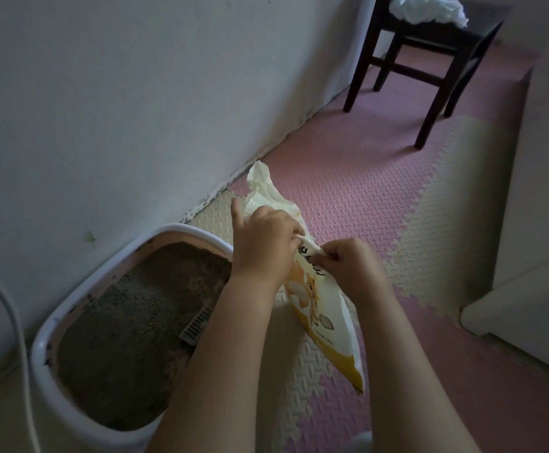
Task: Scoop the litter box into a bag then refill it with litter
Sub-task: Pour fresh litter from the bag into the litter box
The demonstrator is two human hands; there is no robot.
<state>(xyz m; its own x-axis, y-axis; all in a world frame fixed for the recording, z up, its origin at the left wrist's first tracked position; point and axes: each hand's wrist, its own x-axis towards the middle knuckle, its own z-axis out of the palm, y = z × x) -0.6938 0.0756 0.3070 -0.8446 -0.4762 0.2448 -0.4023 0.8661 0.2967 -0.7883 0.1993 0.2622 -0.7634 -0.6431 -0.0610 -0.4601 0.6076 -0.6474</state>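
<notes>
Left hand [263, 246] and right hand [348, 266] are both pinching the crumpled top of the yellow-and-white bag [327, 318] mid-frame, probably tearing it open (mouth hard to see), just right of the litter box [70, 305] at lower left, scoop [197, 324] lying in it; next move is calling for spreading that mouth wide

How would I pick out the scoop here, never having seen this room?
Find the white litter box against the wall, on the left. On the grey litter inside, near its right edge, lies the scoop. It is the only pale, slotted thing there; all around it is grainy.
</notes>
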